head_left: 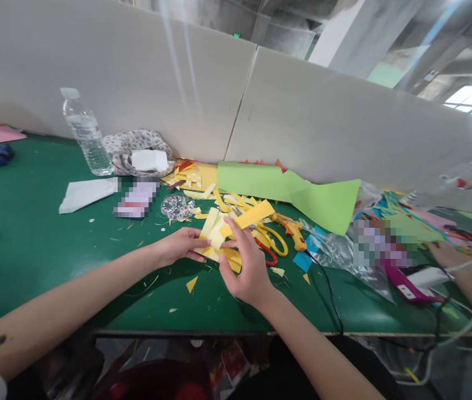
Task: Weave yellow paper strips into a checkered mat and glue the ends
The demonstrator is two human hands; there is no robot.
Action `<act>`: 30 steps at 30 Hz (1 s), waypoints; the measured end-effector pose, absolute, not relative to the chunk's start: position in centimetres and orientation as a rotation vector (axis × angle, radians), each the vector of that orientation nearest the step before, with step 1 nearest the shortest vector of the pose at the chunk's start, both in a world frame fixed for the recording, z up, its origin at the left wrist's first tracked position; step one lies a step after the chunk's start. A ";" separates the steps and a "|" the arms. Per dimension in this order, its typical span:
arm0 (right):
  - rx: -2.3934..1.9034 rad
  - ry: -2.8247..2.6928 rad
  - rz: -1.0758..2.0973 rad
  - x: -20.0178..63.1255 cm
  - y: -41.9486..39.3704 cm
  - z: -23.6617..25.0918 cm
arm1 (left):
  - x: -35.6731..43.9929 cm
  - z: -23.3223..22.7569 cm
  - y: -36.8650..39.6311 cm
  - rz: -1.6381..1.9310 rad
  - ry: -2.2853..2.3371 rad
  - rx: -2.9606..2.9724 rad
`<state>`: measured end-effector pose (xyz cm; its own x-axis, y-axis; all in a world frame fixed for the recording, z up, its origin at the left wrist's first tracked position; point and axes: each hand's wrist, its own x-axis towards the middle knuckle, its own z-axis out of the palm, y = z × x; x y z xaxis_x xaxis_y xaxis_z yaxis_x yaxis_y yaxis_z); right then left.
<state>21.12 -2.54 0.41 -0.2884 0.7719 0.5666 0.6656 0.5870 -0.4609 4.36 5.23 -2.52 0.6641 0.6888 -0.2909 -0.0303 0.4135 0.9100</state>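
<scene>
My left hand (179,245) pinches the left side of a pale-yellow folded paper piece (216,230) above the table. My right hand (247,268) is curled at the other side of this paper, fingers closed in on it. A deeper-yellow paper strip (256,214) slants up past the right fingertips; whether they grip it I cannot tell. Scissors with yellow and red handles (278,240) lie just beyond the right hand, their blades hidden. A yellow glue gun (291,230) with a black cord rests to their right. Yellow paper scraps (192,284) are scattered around both hands.
A green paper sheet (256,180) lies along the grey partition (169,78). At left stand a water bottle (86,130) and a spotted cloth pouch (115,147), with a phone (137,198) nearby. Another person's hand (444,254) is at far right, near a magenta tool (402,286).
</scene>
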 end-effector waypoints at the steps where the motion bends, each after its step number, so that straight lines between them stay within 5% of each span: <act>1: -1.145 -2.047 0.166 21.1 -2.5 0.4 | 4.3 -2.5 5.2 0.507 0.725 1.063; 30: -1.250 -1.830 0.003 21.9 -1.2 1.3 | 5.0 -0.7 3.2 0.370 0.719 1.387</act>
